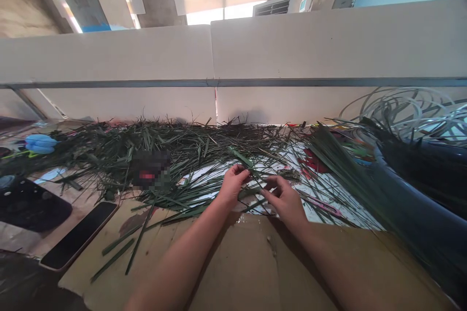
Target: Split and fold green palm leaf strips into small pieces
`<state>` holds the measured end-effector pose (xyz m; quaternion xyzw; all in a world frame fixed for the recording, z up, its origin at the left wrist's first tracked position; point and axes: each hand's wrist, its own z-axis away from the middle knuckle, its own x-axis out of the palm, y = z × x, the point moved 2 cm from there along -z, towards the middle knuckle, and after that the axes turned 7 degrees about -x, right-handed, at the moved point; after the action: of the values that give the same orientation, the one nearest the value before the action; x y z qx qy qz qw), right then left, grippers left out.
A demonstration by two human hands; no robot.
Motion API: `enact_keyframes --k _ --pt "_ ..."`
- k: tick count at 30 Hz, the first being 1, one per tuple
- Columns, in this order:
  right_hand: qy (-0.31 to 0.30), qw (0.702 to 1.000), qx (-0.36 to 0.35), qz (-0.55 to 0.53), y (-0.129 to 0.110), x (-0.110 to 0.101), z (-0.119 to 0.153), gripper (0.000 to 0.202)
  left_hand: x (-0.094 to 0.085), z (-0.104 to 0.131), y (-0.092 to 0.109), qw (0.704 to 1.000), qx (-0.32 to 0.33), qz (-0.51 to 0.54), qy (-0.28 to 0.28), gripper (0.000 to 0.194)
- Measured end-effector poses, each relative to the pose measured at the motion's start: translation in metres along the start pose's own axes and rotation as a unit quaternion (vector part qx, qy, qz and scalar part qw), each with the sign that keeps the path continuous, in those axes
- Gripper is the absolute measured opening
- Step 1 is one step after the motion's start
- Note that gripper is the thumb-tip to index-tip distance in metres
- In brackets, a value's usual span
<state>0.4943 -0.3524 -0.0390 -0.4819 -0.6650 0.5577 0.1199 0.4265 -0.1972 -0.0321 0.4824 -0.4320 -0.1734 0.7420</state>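
Long green leaf strips [243, 158] run between my two hands over the middle of the work surface. My left hand [233, 184] pinches them with thumb and forefinger. Close by on the right, my right hand [284, 199] is closed with its fingertips on the lower part of the same strips. A strip curves between the hands, and whether it is folded or woven I cannot make out. Under and around the hands lie more cut leaf strips [197, 204] on a white sheet [262, 208]. Brown cardboard [237, 262] lies beneath my forearms.
A heap of leaf scraps [153, 138] stretches along the back wall. At right stands a dark blue tub [401, 180] with long leaves [339, 170]; clear tubing [394, 102] coils behind it. Pink-handled scissors [328, 206] lie near my right hand. A phone [80, 235] rests at left.
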Motion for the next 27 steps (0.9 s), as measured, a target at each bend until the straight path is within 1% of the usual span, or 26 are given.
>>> enact_keyframes --k 1,3,7,11,16,20,23,27 --pt "-0.005 1.0 -0.008 0.017 -0.001 0.0 0.001 0.025 0.0 0.0 0.0 1.0 0.001 0.0 -0.001 0.033" --pt "-0.009 1.0 -0.018 0.023 -0.001 0.0 0.002 0.019 0.001 0.001 0.0 1.0 -0.004 0.001 -0.011 0.034" --pt "0.0 0.999 0.006 -0.036 0.008 0.002 0.001 0.023 0.001 0.001 -0.004 0.999 -0.024 0.001 -0.023 0.036" --pt "-0.002 0.996 0.022 -0.09 0.013 0.003 0.0 0.026 0.0 -0.001 -0.005 0.999 -0.024 0.009 -0.02 0.04" --pt "-0.006 0.995 0.022 -0.1 0.01 0.003 0.001 0.024 0.001 0.0 -0.003 1.0 -0.025 0.003 -0.005 0.044" --pt "-0.01 0.994 0.027 -0.103 0.009 0.005 0.002 0.023 0.002 0.004 -0.002 1.0 -0.025 -0.017 -0.004 0.042" --pt "-0.009 0.996 0.027 -0.09 0.009 0.006 0.002 0.022 0.002 0.006 -0.001 0.999 -0.03 -0.03 0.01 0.04" --pt "-0.008 0.997 0.028 -0.076 0.008 0.008 0.003 0.021 0.002 0.006 0.0 0.998 -0.017 -0.049 0.02 0.037"
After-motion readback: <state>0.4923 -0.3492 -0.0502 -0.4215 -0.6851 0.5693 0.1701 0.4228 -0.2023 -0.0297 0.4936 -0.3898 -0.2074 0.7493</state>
